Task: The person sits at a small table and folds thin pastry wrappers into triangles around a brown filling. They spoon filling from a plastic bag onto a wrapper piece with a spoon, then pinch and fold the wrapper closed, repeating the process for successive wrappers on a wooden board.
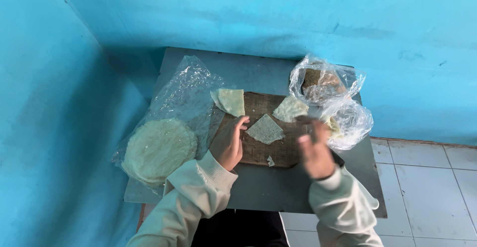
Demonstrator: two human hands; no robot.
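A dark wooden board (258, 150) lies on a grey table (263, 187). On the board rest three pale flatbread pieces: one at the back left (229, 101), one at the back right (289, 109) and a triangular one in the middle (265, 129). My left hand (228, 142) sits on the board's left edge, fingertips touching the board just left of the middle piece, holding nothing. My right hand (314, 149) hovers blurred over the board's right end; whether it holds anything is unclear. A small crumb (270, 161) lies near the board's front edge.
A clear plastic bag (184, 95) on the left holds a stack of round flatbreads (158, 150). Two more plastic bags stand at the back right, one with brown contents (323, 83), one with pale pieces (350, 122). Blue walls close the back and left. White floor tiles (427, 187) lie to the right.
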